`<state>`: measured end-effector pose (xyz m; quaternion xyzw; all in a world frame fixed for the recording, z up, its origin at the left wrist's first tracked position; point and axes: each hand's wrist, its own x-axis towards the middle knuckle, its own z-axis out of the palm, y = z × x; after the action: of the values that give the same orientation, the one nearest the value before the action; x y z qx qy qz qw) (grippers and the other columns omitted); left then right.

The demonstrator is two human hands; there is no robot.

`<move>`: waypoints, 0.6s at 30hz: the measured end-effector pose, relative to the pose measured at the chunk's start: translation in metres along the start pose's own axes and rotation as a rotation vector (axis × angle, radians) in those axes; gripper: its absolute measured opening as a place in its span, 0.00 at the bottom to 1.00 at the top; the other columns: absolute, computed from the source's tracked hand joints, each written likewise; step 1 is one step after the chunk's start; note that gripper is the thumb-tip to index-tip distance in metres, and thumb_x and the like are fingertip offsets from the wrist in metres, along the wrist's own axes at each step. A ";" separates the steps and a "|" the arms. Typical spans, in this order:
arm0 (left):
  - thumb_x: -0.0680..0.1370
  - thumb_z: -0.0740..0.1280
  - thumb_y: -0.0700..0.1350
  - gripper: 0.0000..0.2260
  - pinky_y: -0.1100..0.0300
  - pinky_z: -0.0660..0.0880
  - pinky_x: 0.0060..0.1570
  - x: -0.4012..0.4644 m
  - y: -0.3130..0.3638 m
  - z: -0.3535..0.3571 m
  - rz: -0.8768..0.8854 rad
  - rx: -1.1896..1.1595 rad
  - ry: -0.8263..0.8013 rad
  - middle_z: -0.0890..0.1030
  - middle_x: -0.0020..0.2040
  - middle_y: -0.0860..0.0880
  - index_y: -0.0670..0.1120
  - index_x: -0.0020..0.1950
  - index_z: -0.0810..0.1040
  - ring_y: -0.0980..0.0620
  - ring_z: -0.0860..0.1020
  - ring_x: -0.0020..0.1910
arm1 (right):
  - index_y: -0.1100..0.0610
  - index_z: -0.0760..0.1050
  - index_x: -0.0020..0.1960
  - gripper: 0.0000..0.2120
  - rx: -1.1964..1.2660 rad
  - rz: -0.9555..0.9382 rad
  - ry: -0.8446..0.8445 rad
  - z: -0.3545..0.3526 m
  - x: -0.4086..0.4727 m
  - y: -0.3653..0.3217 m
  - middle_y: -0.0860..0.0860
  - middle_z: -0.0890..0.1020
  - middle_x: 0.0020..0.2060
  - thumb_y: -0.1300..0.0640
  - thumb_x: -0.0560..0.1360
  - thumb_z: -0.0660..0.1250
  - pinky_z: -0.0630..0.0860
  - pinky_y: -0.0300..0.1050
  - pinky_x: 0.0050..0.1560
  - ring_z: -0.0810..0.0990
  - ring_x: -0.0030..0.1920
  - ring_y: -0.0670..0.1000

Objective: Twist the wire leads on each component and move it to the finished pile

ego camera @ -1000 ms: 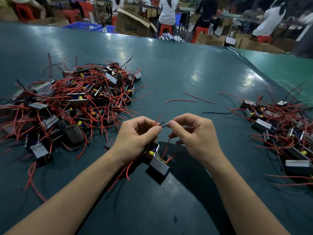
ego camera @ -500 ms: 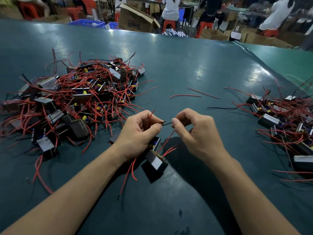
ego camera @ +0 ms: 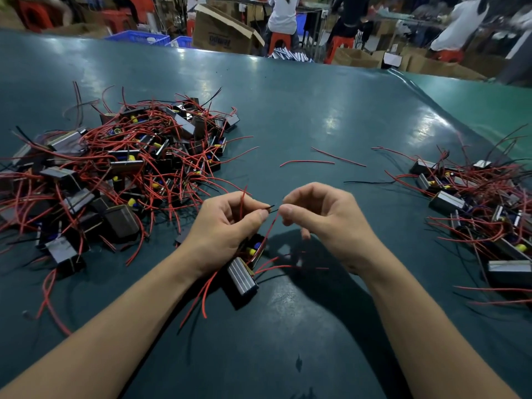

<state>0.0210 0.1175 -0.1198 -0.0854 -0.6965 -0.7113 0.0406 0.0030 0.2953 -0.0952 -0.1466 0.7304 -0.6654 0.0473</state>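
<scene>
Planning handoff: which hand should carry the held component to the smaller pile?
Right, probably: the right hand sits nearer the smaller pile of red-wired components; the left hand grips the black block component.

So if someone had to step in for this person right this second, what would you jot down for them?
Left hand: grips the black block component with silver top and pinches its thin black wire lead.
Right hand: fingers curled beside that lead's tip, holding nothing that I can make out.
Big tangled heap of red-wired components lies far left on the dark green table; the smaller pile of red-wired components lies right.
Done: the smaller pile, apparently.
Left: finish twisting this one, move it right, then work through the big heap.
</scene>
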 end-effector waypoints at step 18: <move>0.76 0.70 0.38 0.04 0.65 0.72 0.26 0.000 0.000 0.004 -0.036 0.139 -0.040 0.77 0.26 0.52 0.40 0.42 0.83 0.58 0.72 0.24 | 0.57 0.79 0.37 0.07 -0.265 0.060 0.047 -0.003 0.000 0.010 0.60 0.83 0.34 0.65 0.72 0.70 0.75 0.41 0.27 0.77 0.31 0.50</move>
<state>0.0216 0.1219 -0.1199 -0.0840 -0.7461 -0.6602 0.0200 0.0007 0.2993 -0.1048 -0.1141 0.8169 -0.5646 0.0302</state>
